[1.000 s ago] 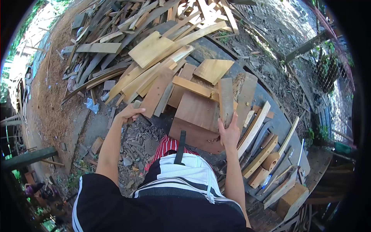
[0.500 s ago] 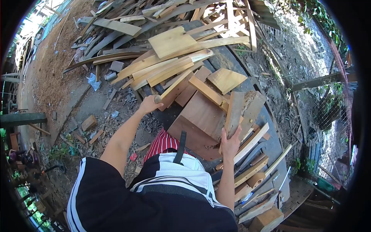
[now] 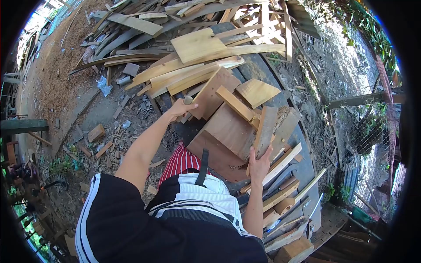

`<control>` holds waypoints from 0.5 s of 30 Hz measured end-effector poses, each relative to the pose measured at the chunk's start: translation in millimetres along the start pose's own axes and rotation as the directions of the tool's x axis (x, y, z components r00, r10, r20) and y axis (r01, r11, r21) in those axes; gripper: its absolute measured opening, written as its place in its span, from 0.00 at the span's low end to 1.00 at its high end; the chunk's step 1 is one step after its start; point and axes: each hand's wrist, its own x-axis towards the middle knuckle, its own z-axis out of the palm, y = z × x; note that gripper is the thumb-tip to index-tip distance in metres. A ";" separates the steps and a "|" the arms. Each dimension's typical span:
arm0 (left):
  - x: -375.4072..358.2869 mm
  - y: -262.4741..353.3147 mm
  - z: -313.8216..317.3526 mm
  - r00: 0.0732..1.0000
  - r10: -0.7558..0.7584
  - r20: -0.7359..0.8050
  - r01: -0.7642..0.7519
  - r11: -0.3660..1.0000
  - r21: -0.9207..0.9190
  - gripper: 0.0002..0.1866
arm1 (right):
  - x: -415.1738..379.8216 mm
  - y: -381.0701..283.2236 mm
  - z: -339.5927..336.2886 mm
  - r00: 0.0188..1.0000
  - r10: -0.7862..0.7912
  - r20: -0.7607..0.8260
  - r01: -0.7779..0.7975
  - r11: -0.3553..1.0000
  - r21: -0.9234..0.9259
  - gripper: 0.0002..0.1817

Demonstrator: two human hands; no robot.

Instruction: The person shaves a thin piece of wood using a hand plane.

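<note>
My left hand (image 3: 180, 109) is closed around the near edge of a flat brown wooden board (image 3: 217, 90), which tilts up above the bench. A short round greyish end (image 3: 188, 100) sticks out by the fingers; what it belongs to is hidden. On the other side, my right hand (image 3: 260, 163) grips the lower end of a narrow wooden plank (image 3: 265, 129), thumb and fingers on either side. Between the hands stands a boxy brown wooden piece (image 3: 230, 129), with a thick wooden strip (image 3: 235, 104) along its far edge.
The dark workbench (image 3: 258, 65) carries stacked pale boards (image 3: 193, 74), a square panel (image 3: 197, 46) and an angular wood piece (image 3: 258, 93). Wood strips and tools (image 3: 287, 182) lie to the right. Beyond are a scrap-wood heap (image 3: 127, 26) and sawdust (image 3: 57, 79).
My left hand has moved slightly right and up with the brown board, turning its broad face more into view. My right hand stays nearly in place on the plank.
</note>
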 end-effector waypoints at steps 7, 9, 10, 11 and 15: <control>35.8 -12.6 30.9 0.993 -0.045 0.107 0.016 0.966 0.257 0.21 | 0.6 0.8 -0.1 1.000 0.000 -0.003 0.000 0.998 -0.068 0.39; 35.1 -19.2 39.6 0.838 0.526 -0.143 -0.303 0.668 0.680 0.26 | 2.1 3.3 2.5 0.999 -0.029 -0.029 0.026 0.996 -0.085 0.38; 31.1 -14.1 41.4 0.840 0.525 -0.140 -0.304 0.668 0.679 0.26 | 2.0 4.4 3.8 0.999 -0.035 -0.037 0.032 0.996 -0.081 0.38; 26.8 -9.0 43.2 0.919 0.387 -0.072 -0.226 0.668 0.709 0.30 | 1.5 5.4 4.6 0.998 -0.041 -0.044 0.038 0.996 -0.077 0.38; -1.9 10.8 66.7 0.970 0.217 -0.106 -0.036 0.564 0.825 0.43 | 2.4 4.6 7.5 0.998 -0.042 -0.047 0.040 0.998 -0.041 0.39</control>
